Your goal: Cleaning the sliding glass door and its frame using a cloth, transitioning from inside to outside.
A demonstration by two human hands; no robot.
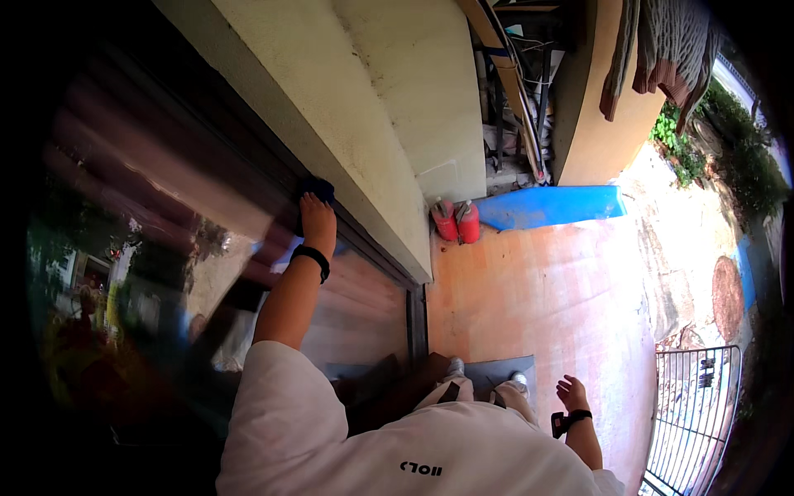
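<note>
My left hand (318, 218) is raised against the dark frame of a glass door or window (360, 248), its fingers pressing a dark blue cloth (317, 188) to the frame. The cloth is bunched, and its exact shape is hard to make out. A black band circles the left wrist. The glass pane (366, 297) reflects the surroundings and the arm. My right hand (572, 393) hangs low over the floor at the right with its fingers apart and nothing in it; a black strap with a small device is on that wrist.
Two red fire extinguishers (468, 223) stand at the wall's foot beside a blue panel (546, 206). Long boards (512, 80) lean in a recess behind. Grey knitted fabric (673, 49) hangs upper right. A metal rack (691, 409) stands lower right; a grey mat (496, 372) lies underfoot.
</note>
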